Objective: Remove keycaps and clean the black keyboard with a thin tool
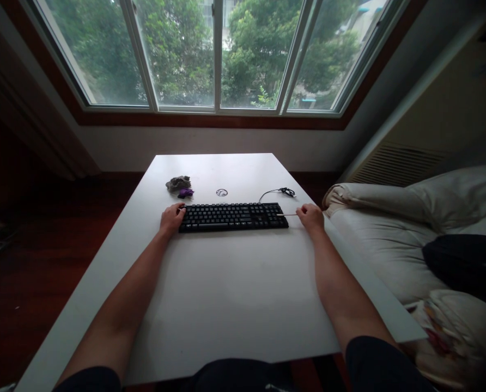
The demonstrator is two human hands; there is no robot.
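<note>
A black keyboard (pixel 234 216) lies across the middle of a white table (pixel 226 294). My left hand (pixel 171 218) rests closed on the keyboard's left end, gripping its edge. My right hand (pixel 310 216) is closed just off the keyboard's right end and pinches a thin stick (pixel 291 214) whose tip points at the keyboard's right edge. The keyboard's black cable (pixel 279 192) curls on the table behind its right end.
A crumpled grey cloth (pixel 178 183) and a small purple object (pixel 185 193) lie behind the keyboard's left end, with a small round mark (pixel 222 192) beside them. A white cushioned sofa (pixel 414 239) with a dark item stands right of the table. Large windows are beyond.
</note>
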